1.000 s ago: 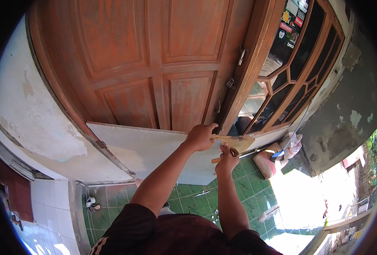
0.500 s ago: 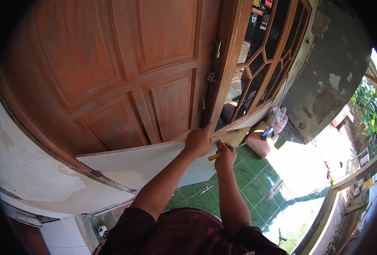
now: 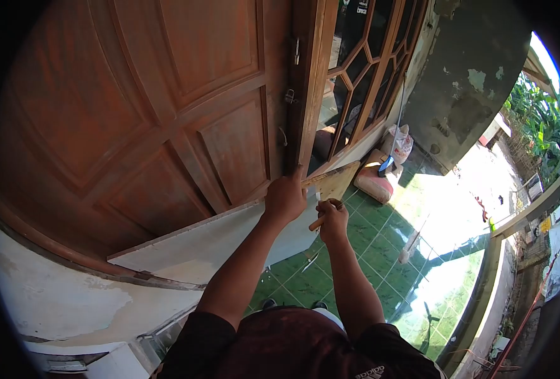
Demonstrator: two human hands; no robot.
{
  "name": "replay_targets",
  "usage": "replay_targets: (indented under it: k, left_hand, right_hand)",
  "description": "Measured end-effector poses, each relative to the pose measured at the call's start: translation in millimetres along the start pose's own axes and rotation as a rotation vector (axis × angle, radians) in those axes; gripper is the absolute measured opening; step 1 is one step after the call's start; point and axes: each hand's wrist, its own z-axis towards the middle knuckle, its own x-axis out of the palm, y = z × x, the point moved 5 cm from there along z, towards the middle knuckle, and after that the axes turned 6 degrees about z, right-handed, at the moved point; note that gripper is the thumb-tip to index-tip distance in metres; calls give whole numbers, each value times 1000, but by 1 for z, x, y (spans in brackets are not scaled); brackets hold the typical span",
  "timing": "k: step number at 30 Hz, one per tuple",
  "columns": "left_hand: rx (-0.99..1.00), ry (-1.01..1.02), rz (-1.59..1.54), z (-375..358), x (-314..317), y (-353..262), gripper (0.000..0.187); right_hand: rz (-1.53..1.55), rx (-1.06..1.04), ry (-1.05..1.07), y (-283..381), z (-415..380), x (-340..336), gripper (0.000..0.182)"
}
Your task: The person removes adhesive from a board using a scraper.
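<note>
A long white board (image 3: 198,249) stands on its edge along the foot of the brown panelled door (image 3: 229,139), with a bare tan section (image 3: 337,183) at its right end. My left hand (image 3: 285,201) grips the board's upper edge near that end, its index finger stretched towards the door frame. Close beside it, my right hand (image 3: 334,218) is closed round a wooden-handled tool (image 3: 317,223). The handle's butt sticks out to the left of the fist. The tool's working end cannot be made out at this moment.
A padlock (image 3: 290,96) and a bolt are on the door. Right of it is a latticed window (image 3: 371,69). A filled sack (image 3: 376,180) and a blue-headed long-handled tool (image 3: 386,165) stand by the wall. Green tiles (image 3: 362,271) cover the floor; a thin blade-like piece (image 3: 309,262) lies there.
The view has shifted, so door and window sit further left and higher. The tool in my right hand has turned; its thin metal part, visible before, no longer shows. My left hand keeps its hold.
</note>
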Motion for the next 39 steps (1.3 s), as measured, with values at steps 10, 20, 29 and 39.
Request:
replay_targets:
  k: [10,20,29,39]
  left_hand:
    - [-42,-48,20,6,2,5,65]
    - [-2,-136,23,13,5,12,64]
    - [-21,-106,-7,17,0,14,60]
    - [-33,33,-86,16,-11,11,56]
  right_hand:
    - [-212,56,97,1,1,-42,28]
    - [-261,150,101,-22,-2,-92,22]
    - [-1142,-216,389,-27,-6,-140,29]
    - [-793,-597,215,45,-23,31,24]
